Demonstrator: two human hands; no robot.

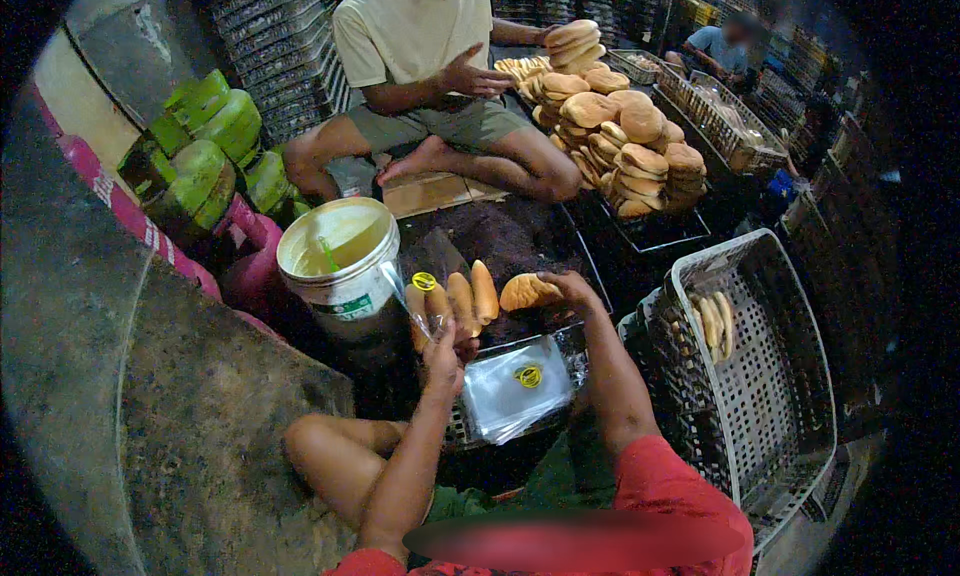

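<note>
Bread bun (530, 292) in my head view: just right of the slim rolls (484, 292), beyond the stacked bags (510, 401). I judge it light, soft, easily dented, best held gently by its edges. My right hand (573, 292) grasps its right end; my left hand (446, 356) clutches a clear bag (425, 284). The bun looks golden-brown, rounded and creased.

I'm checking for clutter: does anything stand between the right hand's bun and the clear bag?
Yes: two long rolls appear between the bun and the bag, though the bag's edge is hard to see.
</note>
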